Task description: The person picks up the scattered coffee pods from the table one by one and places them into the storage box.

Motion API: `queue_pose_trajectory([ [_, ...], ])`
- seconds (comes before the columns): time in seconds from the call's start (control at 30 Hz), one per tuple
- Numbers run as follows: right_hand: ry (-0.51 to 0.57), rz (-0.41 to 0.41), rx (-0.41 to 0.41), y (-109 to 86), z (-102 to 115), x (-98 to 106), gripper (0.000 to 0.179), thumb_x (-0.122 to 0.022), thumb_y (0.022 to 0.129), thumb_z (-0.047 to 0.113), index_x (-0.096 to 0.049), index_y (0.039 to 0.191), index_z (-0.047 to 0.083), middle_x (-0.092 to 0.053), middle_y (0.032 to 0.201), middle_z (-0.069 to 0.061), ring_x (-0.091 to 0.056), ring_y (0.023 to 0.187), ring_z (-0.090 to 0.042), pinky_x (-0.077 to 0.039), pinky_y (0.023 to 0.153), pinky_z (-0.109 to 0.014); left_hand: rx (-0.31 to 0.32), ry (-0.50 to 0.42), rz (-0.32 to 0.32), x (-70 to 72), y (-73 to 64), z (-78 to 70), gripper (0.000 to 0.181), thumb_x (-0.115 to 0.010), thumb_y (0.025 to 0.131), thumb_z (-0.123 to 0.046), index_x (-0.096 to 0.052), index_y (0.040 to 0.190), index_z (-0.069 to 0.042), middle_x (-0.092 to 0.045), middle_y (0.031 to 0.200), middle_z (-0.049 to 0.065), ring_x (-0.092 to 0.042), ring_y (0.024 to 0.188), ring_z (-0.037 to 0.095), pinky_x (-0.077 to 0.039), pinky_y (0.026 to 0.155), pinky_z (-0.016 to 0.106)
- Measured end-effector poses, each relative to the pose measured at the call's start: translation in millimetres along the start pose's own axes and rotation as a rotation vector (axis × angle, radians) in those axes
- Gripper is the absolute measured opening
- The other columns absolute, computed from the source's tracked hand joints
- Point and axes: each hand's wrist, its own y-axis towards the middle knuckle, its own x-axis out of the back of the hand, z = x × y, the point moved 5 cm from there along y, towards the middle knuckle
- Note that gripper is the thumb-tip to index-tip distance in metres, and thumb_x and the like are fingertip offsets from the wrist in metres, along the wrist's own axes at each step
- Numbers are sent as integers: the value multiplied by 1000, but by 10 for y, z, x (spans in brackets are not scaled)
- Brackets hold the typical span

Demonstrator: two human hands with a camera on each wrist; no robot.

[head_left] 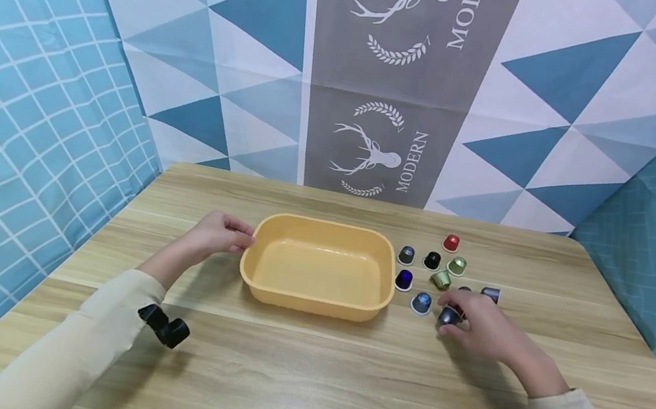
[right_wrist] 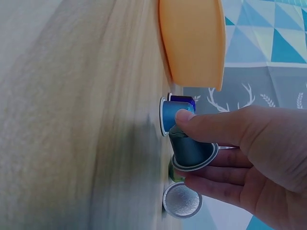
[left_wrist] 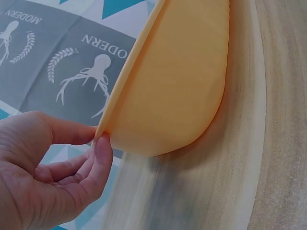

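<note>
A yellow plastic basin [head_left: 315, 303] stands on the wooden table. At its left end, my left hand [head_left: 218, 234] pinches the rim between thumb and fingers. To the right of the basin, my right hand [head_left: 483, 325] holds a dark grey coffee capsule [right_wrist: 192, 152] between thumb and fingers, tilted and close to the tabletop. Beside that hand stands a blue capsule [head_left: 421, 303], with a dark blue capsule [head_left: 404, 280] behind it. Another dark capsule [head_left: 490, 294] lies on its side behind the right hand, and one more is mostly hidden by the fingers.
Farther back are a red capsule [head_left: 451, 242], a black capsule [head_left: 432, 260], a grey capsule [head_left: 406, 255], an upright green capsule [head_left: 457, 266] and a tipped green capsule [head_left: 441, 279]. A patterned cloth [head_left: 381, 87] hangs behind the table [head_left: 306, 367].
</note>
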Motion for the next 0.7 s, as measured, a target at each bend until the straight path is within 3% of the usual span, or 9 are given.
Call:
queue_pose_trajectory([
  [0.23, -1, 13, 21, 50, 19, 25, 34, -78, 78, 14, -66, 108, 3, -70, 102, -10, -65, 91, -18, -58, 76, -36, -23, -27, 11, -34, -51, -19, 38, -65, 91, -12, -59, 121, 10, -64, 118, 23, -64, 80, 4, -58, 89, 34],
  [0.47, -17, -15, 94, 137, 84, 100, 31, -78, 77, 10, -66, 105, 2, -69, 94, -5, -60, 80, -9, -56, 67, -26, -39, -37, 11, -29, -84, -9, 38, -64, 91, -12, -58, 120, 10, -63, 117, 22, -64, 80, 4, -59, 84, 27],
  [0.7, -26, -33, 129, 213, 174, 171, 32, -79, 76, 8, -67, 104, 1, -69, 93, -6, -61, 78, -10, -58, 67, -25, -19, -45, 11, -36, -119, 10, 40, -65, 90, -14, -57, 122, 10, -62, 120, 22, -64, 80, 4, -58, 89, 31],
])
